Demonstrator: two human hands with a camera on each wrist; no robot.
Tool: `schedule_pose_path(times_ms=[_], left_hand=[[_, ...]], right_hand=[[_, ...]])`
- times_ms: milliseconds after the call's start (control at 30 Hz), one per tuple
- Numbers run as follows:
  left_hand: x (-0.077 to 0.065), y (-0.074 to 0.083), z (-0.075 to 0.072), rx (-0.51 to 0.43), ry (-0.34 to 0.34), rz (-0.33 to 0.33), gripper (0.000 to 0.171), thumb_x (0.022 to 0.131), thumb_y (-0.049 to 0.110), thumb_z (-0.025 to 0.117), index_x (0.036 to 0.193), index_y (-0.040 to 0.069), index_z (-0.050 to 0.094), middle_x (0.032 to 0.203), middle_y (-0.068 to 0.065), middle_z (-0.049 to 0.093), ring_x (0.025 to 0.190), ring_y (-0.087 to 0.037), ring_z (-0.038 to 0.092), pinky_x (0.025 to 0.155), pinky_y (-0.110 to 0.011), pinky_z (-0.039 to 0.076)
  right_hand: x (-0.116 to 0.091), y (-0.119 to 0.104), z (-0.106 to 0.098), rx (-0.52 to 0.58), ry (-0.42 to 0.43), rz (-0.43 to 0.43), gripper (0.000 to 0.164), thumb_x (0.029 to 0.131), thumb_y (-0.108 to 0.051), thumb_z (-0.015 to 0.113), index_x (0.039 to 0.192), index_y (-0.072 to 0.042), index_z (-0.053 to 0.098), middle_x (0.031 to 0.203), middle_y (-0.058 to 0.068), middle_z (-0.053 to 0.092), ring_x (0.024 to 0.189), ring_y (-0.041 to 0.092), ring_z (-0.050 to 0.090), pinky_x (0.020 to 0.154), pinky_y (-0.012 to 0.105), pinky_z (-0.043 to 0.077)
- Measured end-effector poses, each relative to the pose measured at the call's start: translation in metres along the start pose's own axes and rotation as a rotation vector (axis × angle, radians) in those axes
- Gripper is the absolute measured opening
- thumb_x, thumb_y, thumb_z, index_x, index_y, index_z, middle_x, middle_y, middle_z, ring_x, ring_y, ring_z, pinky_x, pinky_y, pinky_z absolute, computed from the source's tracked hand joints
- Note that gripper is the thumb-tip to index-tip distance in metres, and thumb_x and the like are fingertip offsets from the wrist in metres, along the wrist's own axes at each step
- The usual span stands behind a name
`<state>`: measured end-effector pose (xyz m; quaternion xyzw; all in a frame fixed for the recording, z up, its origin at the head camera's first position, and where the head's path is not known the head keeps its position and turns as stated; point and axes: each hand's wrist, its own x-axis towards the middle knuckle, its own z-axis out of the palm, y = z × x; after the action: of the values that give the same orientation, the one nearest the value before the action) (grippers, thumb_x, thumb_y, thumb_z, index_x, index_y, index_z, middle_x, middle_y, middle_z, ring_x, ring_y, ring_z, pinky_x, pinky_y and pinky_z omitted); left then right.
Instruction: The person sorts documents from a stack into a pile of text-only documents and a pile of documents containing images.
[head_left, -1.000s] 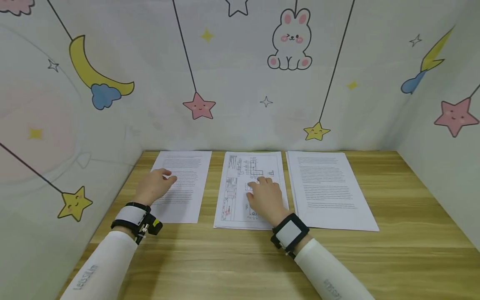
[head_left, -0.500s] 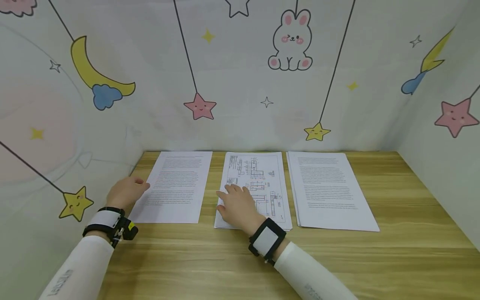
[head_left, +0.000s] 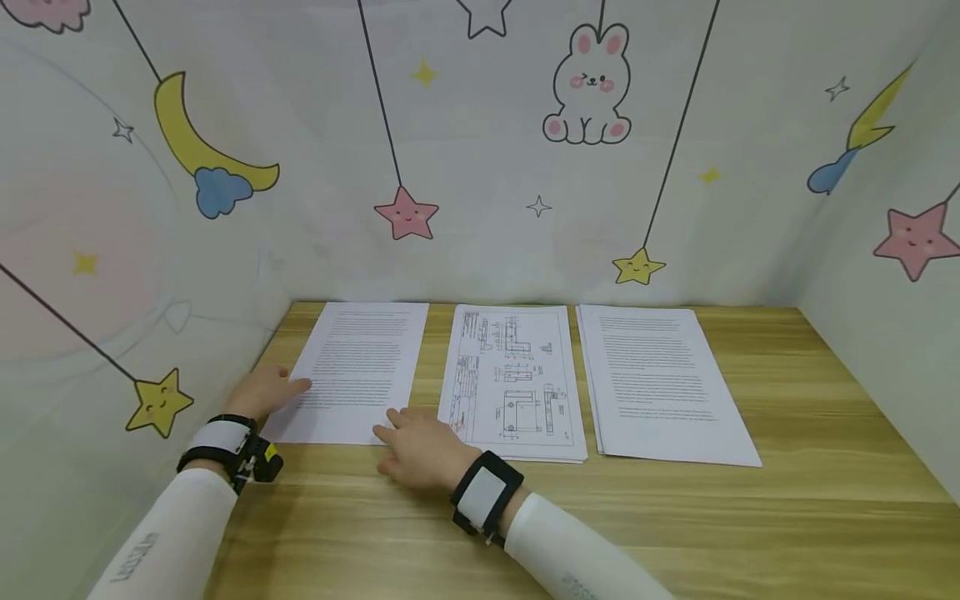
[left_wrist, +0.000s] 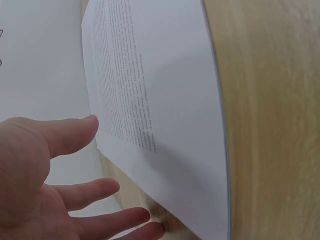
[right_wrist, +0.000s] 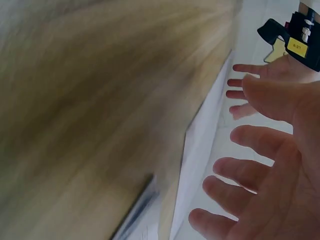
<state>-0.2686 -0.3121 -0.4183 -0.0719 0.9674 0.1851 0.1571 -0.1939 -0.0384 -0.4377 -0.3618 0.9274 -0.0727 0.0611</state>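
Note:
A stack of printed text paper point(head_left: 352, 358) lies at the left of the table. At its left edge is my left hand point(head_left: 264, 392), fingers apart and relaxed, the thumb over the sheet; in the left wrist view the hand point(left_wrist: 65, 185) holds nothing. My right hand point(head_left: 423, 450) is by the same stack's near right corner, its fingers spread with nothing between them, as the right wrist view also shows of that hand point(right_wrist: 260, 170). Just right of it lies a stack of technical drawings point(head_left: 517, 375).
A third stack, of text pages point(head_left: 660, 375), lies on the right. All three stacks rest near the back wall point(head_left: 480, 258) on a wood-grain table point(head_left: 825, 467). Side walls with cartoon prints close in the left and right.
My right hand has moved left and toward me, off the drawings to the left stack's near corner. The left hand has shifted from over the left stack out to its left edge.

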Motion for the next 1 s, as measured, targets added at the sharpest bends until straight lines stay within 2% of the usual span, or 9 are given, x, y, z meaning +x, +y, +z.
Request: schedule_pose_path(times_ms=[167, 333, 467, 600, 667, 733, 867, 1000], left_hand=[[0.002, 0.006, 0.007, 0.018, -0.003, 0.021, 0.073, 0.097, 0.038, 0.051, 0.138, -0.021, 0.039, 0.140, -0.042, 0.043, 0.124, -0.054, 0.049, 0.098, -0.059, 0.047], [0.006, 0.012, 0.009, 0.004, -0.017, 0.002, 0.081, 0.097, 0.042, 0.051, 0.143, -0.021, 0.030, 0.146, -0.043, 0.034, 0.133, -0.056, 0.040, 0.105, -0.061, 0.042], [0.010, 0.011, 0.010, -0.097, -0.030, -0.040, 0.081, 0.098, 0.042, 0.048, 0.147, -0.018, 0.025, 0.147, -0.042, 0.034, 0.131, -0.054, 0.043, 0.102, -0.058, 0.044], [0.016, 0.007, 0.014, -0.230, -0.026, -0.050, 0.077, 0.099, 0.045, 0.049, 0.145, -0.014, 0.033, 0.131, -0.035, 0.053, 0.105, -0.038, 0.061, 0.080, -0.040, 0.054], [0.019, 0.006, 0.017, -0.283, -0.028, -0.037, 0.076, 0.098, 0.048, 0.052, 0.141, -0.012, 0.039, 0.117, -0.028, 0.061, 0.090, -0.026, 0.064, 0.068, -0.031, 0.053], [0.021, 0.006, 0.020, -0.342, -0.038, -0.042, 0.076, 0.096, 0.049, 0.055, 0.139, -0.012, 0.041, 0.111, -0.023, 0.064, 0.083, -0.020, 0.064, 0.064, -0.028, 0.052], [0.023, 0.008, 0.024, -0.404, -0.051, -0.060, 0.080, 0.096, 0.049, 0.056, 0.142, -0.012, 0.036, 0.117, -0.024, 0.061, 0.088, -0.020, 0.064, 0.066, -0.027, 0.052], [0.025, 0.009, 0.030, -0.474, -0.070, -0.040, 0.077, 0.098, 0.045, 0.054, 0.148, -0.008, 0.030, 0.131, -0.028, 0.055, 0.098, -0.024, 0.064, 0.072, -0.029, 0.053]], right_hand=[[0.000, -0.006, 0.009, 0.032, -0.108, 0.026, 0.054, 0.096, -0.045, 0.058, 0.146, -0.023, 0.051, 0.155, 0.006, 0.044, 0.143, 0.027, 0.043, 0.109, 0.036, 0.046], [-0.001, -0.005, 0.013, 0.020, -0.126, 0.029, 0.054, 0.096, -0.045, 0.059, 0.145, -0.025, 0.052, 0.155, 0.007, 0.042, 0.146, 0.027, 0.039, 0.109, 0.038, 0.046], [-0.001, -0.003, 0.015, 0.018, -0.120, 0.019, 0.054, 0.097, -0.044, 0.058, 0.146, -0.024, 0.051, 0.156, 0.008, 0.041, 0.147, 0.027, 0.038, 0.112, 0.037, 0.043], [-0.001, -0.003, 0.016, 0.010, -0.122, 0.012, 0.055, 0.097, -0.044, 0.058, 0.147, -0.024, 0.050, 0.158, 0.009, 0.039, 0.148, 0.026, 0.036, 0.113, 0.036, 0.041], [-0.002, -0.004, 0.016, -0.001, -0.124, 0.009, 0.055, 0.097, -0.044, 0.058, 0.147, -0.024, 0.049, 0.159, 0.009, 0.038, 0.148, 0.026, 0.036, 0.114, 0.035, 0.041], [-0.002, -0.004, 0.017, -0.003, -0.129, 0.009, 0.055, 0.097, -0.044, 0.058, 0.147, -0.024, 0.049, 0.159, 0.009, 0.038, 0.148, 0.026, 0.035, 0.115, 0.034, 0.039], [-0.003, -0.003, 0.017, 0.020, -0.135, 0.016, 0.055, 0.097, -0.045, 0.057, 0.148, -0.025, 0.048, 0.161, 0.008, 0.035, 0.150, 0.026, 0.033, 0.117, 0.034, 0.037], [-0.004, 0.000, 0.017, 0.059, -0.131, 0.021, 0.055, 0.097, -0.043, 0.058, 0.148, -0.024, 0.048, 0.161, 0.008, 0.035, 0.150, 0.026, 0.032, 0.119, 0.034, 0.034]])
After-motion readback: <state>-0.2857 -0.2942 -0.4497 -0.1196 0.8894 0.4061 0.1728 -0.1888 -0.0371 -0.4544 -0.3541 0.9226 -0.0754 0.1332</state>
